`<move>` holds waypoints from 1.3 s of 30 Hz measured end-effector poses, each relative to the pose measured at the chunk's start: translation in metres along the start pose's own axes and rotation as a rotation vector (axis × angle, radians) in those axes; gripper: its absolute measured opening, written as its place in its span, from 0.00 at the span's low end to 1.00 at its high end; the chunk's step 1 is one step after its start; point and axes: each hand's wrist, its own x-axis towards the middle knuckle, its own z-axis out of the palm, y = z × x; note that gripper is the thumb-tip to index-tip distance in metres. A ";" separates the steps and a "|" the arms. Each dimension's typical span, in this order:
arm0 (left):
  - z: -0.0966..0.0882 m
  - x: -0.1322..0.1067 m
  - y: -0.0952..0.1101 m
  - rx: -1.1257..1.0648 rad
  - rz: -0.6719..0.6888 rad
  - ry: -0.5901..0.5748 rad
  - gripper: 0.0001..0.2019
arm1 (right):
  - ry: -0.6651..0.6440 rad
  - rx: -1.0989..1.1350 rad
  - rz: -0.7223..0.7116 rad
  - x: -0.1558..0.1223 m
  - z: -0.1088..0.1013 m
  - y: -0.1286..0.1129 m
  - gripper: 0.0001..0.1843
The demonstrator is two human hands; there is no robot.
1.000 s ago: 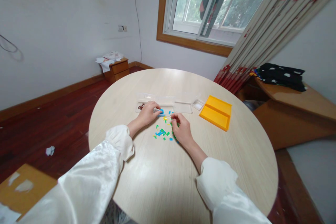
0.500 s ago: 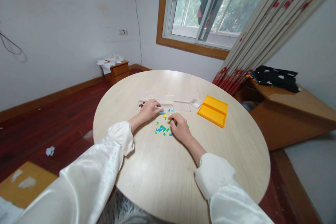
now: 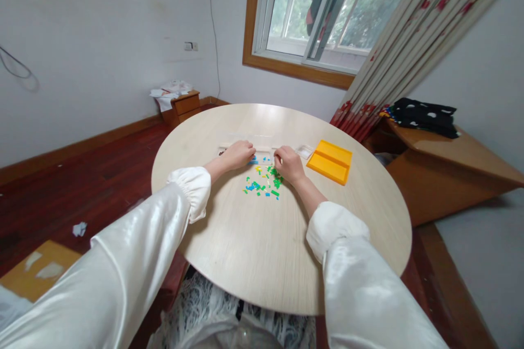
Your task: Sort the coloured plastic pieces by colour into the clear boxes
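My left hand (image 3: 239,155) is closed over a light, clear-sided tray (image 3: 263,149) on the table, its fingertips together beside some blue pieces (image 3: 253,161). Whatever they hold is too small to make out. My right hand (image 3: 289,164) is bent in a pinch at the tray's right part, just above the green pieces (image 3: 277,180). Its fingertips are partly hidden, and I cannot see what is between them. Small loose plastic pieces in green, blue and yellow (image 3: 257,186) lie scattered in front of the tray. Dark brown bits (image 3: 221,152) show at its left end.
A yellow two-part tray (image 3: 328,169) lies right of my right hand, with a small clear container (image 3: 305,151) beside it. Everything stands on a round wooden table (image 3: 254,240). Beyond are a window, a curtain (image 3: 393,49) and a wooden cabinet (image 3: 454,180) with dark cloth on top.
My right hand has lifted away from the loose pieces and moved forward to the tray, uncovering the green ones. My left hand has shifted slightly right and its fingers have drawn together.
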 end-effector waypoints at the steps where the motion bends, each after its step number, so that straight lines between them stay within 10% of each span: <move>1: -0.003 0.003 0.002 -0.024 -0.012 0.002 0.09 | 0.031 0.081 0.114 0.005 0.001 0.000 0.08; 5: -0.013 0.017 0.009 -0.368 -0.226 0.098 0.06 | 0.000 0.334 0.388 0.010 0.001 -0.007 0.10; 9: -0.023 0.019 0.019 -1.051 -0.669 0.233 0.08 | -0.363 0.421 0.235 -0.015 -0.018 -0.021 0.05; 13: -0.024 0.006 0.028 -1.431 -0.716 0.167 0.07 | -0.540 0.382 0.032 -0.044 -0.043 -0.031 0.01; 29: -0.006 -0.019 0.032 -0.789 -0.322 0.279 0.09 | -0.543 0.227 -0.126 -0.055 -0.037 -0.037 0.02; 39: -0.020 -0.026 0.045 -0.960 -0.253 -0.011 0.07 | -0.063 0.136 -0.068 -0.049 -0.020 -0.031 0.03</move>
